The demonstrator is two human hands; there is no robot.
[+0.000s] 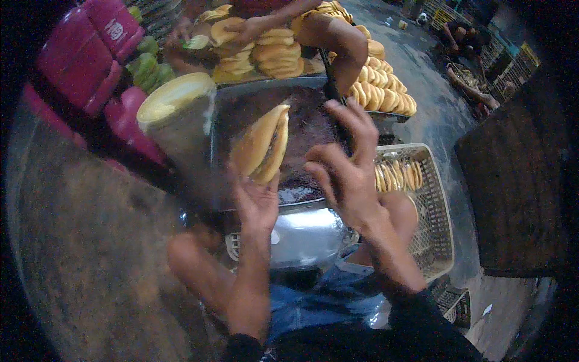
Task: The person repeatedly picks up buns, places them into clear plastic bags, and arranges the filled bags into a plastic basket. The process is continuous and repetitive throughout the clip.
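Note:
My left hand (pixel 257 203) holds up an oblong bread bun (pixel 261 147), slit along its side, with a line of dark filling showing in the slit. Below and behind it lies a rectangular metal tray (pixel 211 149) spread with dark brown paste (pixel 312 131). My right hand (pixel 350 169), slightly blurred, is raised over the tray's right side. Its fingers are bent and apart, and nothing shows between them. A gap separates it from the bun.
A cream bucket (pixel 151 108) stands left of the tray. Across from me a person's hand (pixel 242 29) touches stacked buns (pixel 277 54). More buns (pixel 380 90) fill a tray at right. A beige plastic basket (pixel 436 226) holds filled buns (pixel 398 175). A dark board (pixel 515 190) stands farther right.

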